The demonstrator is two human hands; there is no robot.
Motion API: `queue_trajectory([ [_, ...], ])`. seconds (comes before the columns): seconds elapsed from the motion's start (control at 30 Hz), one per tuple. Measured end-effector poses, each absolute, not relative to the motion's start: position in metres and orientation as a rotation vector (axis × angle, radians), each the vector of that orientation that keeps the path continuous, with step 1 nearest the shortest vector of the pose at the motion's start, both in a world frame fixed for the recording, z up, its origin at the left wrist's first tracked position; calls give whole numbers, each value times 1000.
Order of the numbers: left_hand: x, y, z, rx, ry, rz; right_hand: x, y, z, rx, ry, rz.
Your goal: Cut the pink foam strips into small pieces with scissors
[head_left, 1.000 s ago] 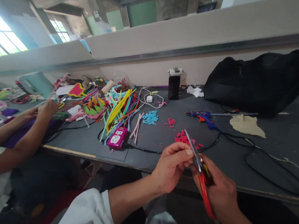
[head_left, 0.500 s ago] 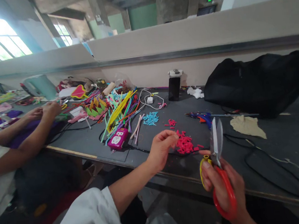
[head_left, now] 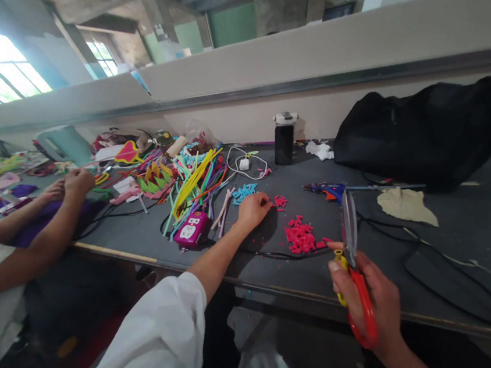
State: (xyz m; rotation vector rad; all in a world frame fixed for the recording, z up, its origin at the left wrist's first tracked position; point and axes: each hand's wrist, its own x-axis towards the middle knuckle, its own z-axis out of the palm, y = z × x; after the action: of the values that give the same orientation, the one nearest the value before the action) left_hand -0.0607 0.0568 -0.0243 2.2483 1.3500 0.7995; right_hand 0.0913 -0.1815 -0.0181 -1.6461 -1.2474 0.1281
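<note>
My left hand (head_left: 254,209) reaches over the dark tabletop, knuckles up and fingers pinched together. Its fingertips are beside a small cluster of red cut pieces (head_left: 281,202), and whatever they may hold is hidden. Just behind the hand lie light blue cut pieces (head_left: 245,193). A larger heap of red pieces (head_left: 300,237) sits between my two hands. Scissors (head_left: 361,300) with a red and a yellow handle are gripped in my right hand (head_left: 378,304), blades pointing up and nearly together. That hand is at the table's front edge, index finger stretched towards the heap.
Fuzzy craft stems (head_left: 193,183), a purple power socket box (head_left: 192,229) and a white charger (head_left: 244,164) lie leftward. Behind stand a dark bottle (head_left: 284,145) and a black bag (head_left: 425,136). A blue glue gun (head_left: 331,191) and black cable (head_left: 409,240) lie right. A co-worker's hands (head_left: 70,185) are far left.
My left hand has moved away from the big red heap, leftward and farther back, to between the blue pieces and small red cluster. The scissors' blades have closed up somewhat.
</note>
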Motion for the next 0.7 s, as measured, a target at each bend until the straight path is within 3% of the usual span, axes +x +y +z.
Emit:
queue_trajectory([
  [0.37, -23, 32, -5, 2571, 1035, 558, 111, -177, -22, -1658, -1323, 412],
  [0.53, 0, 28, -9, 2609, 990, 378, 110, -176, -21, -1657, -1417, 331],
  [0.7, -3, 25, -10, 2490, 1038, 424, 109, -173, -20, -1669, -1435, 264],
])
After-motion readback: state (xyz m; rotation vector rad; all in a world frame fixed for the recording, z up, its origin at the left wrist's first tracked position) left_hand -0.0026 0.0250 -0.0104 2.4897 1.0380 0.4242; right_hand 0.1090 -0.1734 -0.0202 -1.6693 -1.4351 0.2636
